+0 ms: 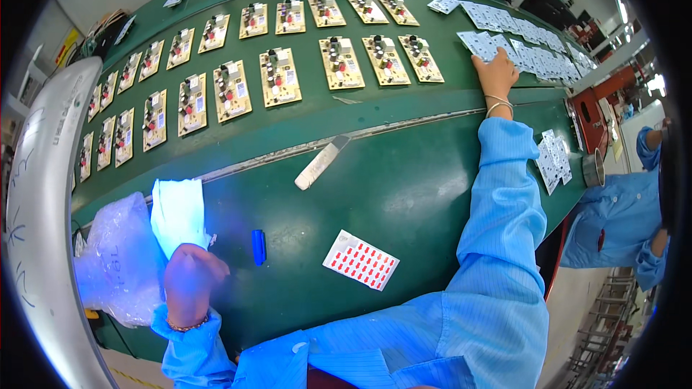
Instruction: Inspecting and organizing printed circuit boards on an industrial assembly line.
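My right hand (497, 74) reaches to the far right of the bench. Its fingers close on the near edge of a pale blue circuit board (478, 42), beside overlapping rows of similar boards (540, 59). At the lower left, my left hand (192, 281) is in bright bluish light and partly smeared. It grips the lower end of a flat white piece (178, 209), too washed out to tell its kind. A clear plastic bag (119, 263) lies just left of that hand. A blue marker cap or short pen (259, 247) lies to its right.
Two rows of tan circuit boards with components (280, 75) stand across the raised bench. Nearer are a wrapped-handle blade (322, 163) and a sheet of red arrow stickers (360, 259). Pale boards (553, 161) lie near a metal cup (594, 168). A white lamp (54, 194) borders the left; a co-worker (609, 216) is right.
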Demonstrator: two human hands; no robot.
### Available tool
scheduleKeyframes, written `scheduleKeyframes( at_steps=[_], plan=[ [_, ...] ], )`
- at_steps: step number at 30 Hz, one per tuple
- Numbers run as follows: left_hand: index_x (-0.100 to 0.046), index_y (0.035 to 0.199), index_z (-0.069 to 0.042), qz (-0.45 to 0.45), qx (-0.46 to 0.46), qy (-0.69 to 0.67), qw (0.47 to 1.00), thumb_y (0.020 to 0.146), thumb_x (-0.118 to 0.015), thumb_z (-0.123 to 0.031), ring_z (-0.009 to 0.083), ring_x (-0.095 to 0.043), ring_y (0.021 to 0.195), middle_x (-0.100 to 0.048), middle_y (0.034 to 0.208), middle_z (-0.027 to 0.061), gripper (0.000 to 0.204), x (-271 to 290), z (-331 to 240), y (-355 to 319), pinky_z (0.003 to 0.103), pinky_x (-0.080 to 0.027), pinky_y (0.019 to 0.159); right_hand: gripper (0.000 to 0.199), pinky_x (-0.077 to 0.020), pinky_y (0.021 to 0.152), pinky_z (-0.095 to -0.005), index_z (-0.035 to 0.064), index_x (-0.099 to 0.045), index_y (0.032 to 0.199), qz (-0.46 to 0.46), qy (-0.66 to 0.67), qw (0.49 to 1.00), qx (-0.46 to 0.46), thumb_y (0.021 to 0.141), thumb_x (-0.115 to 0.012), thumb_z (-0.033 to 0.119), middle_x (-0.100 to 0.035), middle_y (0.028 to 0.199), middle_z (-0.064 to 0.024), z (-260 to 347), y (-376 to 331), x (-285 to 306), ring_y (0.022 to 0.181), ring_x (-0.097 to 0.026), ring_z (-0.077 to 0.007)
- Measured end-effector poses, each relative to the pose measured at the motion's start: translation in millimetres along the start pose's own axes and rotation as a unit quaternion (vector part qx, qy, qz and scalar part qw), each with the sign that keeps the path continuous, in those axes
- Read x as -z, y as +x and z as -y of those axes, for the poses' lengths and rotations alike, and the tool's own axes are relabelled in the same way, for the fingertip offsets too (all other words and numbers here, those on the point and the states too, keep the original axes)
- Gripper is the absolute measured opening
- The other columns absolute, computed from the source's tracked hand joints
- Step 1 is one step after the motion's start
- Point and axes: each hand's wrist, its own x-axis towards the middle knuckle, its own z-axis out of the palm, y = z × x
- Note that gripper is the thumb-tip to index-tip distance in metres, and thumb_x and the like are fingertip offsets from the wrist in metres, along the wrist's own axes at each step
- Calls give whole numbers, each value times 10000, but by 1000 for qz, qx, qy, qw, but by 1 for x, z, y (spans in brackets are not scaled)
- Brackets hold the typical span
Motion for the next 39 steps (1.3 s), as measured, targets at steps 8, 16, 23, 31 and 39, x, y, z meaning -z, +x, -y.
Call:
scheduleKeyframes(
  at_steps=[8,16,23,31,39],
  plan=[
    [-345,1129,23,-150,-226,352,896,747,-578,-257,201,-495,828,-515,894,129,529,25,0,0,318,-383,763,577,-303,866,-398,53,-470,1047,2,491,745,451,550,-698,236,-492,1008,-124,197,-109,110,944,-447,-283],
    [-285,1228,17,-206,-258,515,791,542,-754,-330,282,-354,1136,-363,1221,163,901,28,-18,-8,384,-242,971,584,-351,834,-380,71,-470,1077,125,631,500,580,539,-680,165,-478,1017,-118,300,-188,181,930,-446,-296],
    [-133,1294,-82,-118,-415,602,672,591,-728,-144,316,-449,1030,-460,1110,208,923,36,-26,-5,430,-316,894,698,-355,828,-373,74,-397,1145,126,650,466,586,534,-716,184,-477,1045,-115,309,-193,186,945,-451,-292],
    [-79,1299,-106,-158,-456,529,698,593,-721,-120,301,-476,984,-470,1080,219,954,37,-23,-8,421,-354,854,832,-296,924,-374,45,-254,1239,119,627,522,566,598,-728,282,-447,1157,-142,304,-199,183,1073,-416,-281],
    [-76,1292,-87,-210,-443,351,798,597,-712,-122,278,-483,966,-458,1066,212,943,32,-10,-5,397,-380,843,823,-279,952,-382,35,-169,1295,176,651,504,540,689,-671,275,-402,1206,-200,303,-206,177,1134,-391,-295]
  ],
)
